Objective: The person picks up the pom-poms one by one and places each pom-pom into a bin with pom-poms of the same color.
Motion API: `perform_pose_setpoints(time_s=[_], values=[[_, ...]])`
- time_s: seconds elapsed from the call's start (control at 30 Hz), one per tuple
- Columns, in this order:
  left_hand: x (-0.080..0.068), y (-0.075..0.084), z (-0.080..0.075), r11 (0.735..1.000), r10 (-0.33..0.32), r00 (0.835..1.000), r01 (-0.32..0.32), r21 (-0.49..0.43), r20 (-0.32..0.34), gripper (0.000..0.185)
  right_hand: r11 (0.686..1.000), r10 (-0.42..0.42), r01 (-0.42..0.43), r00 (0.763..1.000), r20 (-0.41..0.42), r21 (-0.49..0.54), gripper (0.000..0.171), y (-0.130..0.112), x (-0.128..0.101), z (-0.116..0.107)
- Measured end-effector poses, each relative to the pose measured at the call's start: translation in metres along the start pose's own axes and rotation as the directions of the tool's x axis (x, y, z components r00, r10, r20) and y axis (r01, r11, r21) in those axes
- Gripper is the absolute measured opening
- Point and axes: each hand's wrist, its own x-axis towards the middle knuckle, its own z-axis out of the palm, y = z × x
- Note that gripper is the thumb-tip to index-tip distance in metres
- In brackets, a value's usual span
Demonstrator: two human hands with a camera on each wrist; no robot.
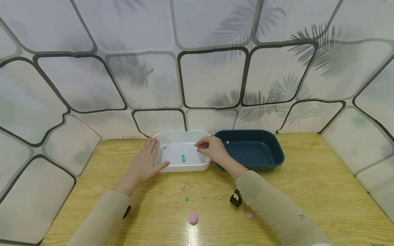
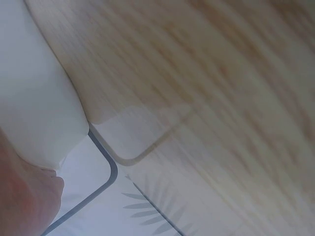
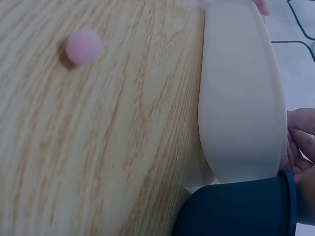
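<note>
A white plastic basin stands at the back of the table with a few small teal balls on its floor. My left hand rests on its left rim, fingers straight and thumb spread along the front. Over the basin's right side reaches my right hand, thumb and fingertips drawn together; I cannot tell whether anything small is between them. Right beside it is a dark blue basin, where a small pink ball sits near the left end. In the right wrist view, the right hand shows past the white basin's rim.
In front of the basins, several pink balls and a teal ball lie scattered on the wooden table. The largest pink ball is near the front. Another pink ball lies beside the right sleeve. A patterned wall rises behind.
</note>
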Motion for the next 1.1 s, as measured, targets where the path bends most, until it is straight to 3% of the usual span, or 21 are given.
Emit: perform_pose_setpoints(time_s=[0.6,1.1], values=[[-0.001,0.003,-0.005,1.0,-0.003,1.0,0.003,-0.019,-0.001,0.101,0.997,-0.022,0.021,1.0,0.004,0.07,0.019,-0.003,-0.006,-0.008],[-0.002,0.001,-0.001,1.0,0.003,1.0,-0.003,-0.024,-0.017,0.101,0.985,-0.135,0.12,0.984,0.12,0.123,0.019,-0.007,-0.025,-0.009]])
